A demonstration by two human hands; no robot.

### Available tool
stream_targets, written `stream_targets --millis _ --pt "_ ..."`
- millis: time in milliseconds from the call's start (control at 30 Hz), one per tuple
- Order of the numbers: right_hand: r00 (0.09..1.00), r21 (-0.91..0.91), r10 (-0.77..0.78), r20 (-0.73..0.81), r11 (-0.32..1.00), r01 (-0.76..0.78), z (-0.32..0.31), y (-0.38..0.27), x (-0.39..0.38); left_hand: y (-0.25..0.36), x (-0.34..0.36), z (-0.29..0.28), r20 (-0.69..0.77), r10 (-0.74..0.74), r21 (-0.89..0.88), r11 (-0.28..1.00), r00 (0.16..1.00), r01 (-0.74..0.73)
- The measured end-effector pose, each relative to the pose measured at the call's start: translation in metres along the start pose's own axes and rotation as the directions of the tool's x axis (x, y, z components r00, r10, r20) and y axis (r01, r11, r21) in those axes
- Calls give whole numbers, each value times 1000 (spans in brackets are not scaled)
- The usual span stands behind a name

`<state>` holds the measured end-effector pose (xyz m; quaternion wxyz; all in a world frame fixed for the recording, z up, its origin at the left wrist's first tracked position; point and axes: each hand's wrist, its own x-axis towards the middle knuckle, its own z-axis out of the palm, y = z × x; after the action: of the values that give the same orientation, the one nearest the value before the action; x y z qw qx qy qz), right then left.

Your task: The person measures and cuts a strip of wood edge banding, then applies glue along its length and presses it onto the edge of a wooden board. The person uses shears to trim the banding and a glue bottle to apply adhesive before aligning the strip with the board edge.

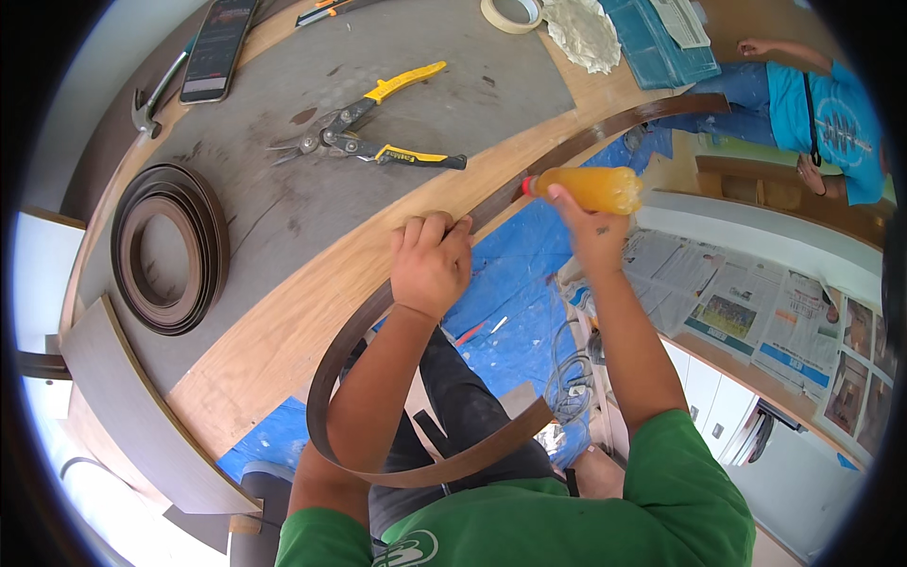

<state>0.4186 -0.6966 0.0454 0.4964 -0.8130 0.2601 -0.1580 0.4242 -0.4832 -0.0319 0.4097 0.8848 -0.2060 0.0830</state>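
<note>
A long brown edging strip (477, 458) runs along the front edge of the worktable, and its near end curls round my left forearm in a loose loop. My left hand (431, 265), fingers bent and closed, grips this strip at the table edge. In my right hand (597, 236) is a plastic squeeze bottle (595, 189) of amber liquid, likely glue. The bottle lies nearly level, its red tip (529, 186) pointing left, close to the strip. Whether any liquid comes out cannot be seen.
On the grey-topped table (255, 246) lie yellow-handled snips (364, 123), a coil of edging (170, 248), a phone (217, 52), a hammer (151, 109) and masking tape (511, 11). Blue sheeting (524, 274) and cables (567, 378) lie below. Another person (822, 113) stands at upper right.
</note>
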Motion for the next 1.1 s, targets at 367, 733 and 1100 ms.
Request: stream_targets --millis 367,733,1100 --pt "999 -198 47 27 979 -41 1 -8 11 2 1 -3 47 -10 16 1000 999 9" --pt "998 -225 25 61 974 -11 9 -17 14 1 1 -4 49 -3 15 1000 999 3" --pt "995 -159 -85 58 983 93 18 -32 12 0 1 -3 52 -18 4 1000 998 18"
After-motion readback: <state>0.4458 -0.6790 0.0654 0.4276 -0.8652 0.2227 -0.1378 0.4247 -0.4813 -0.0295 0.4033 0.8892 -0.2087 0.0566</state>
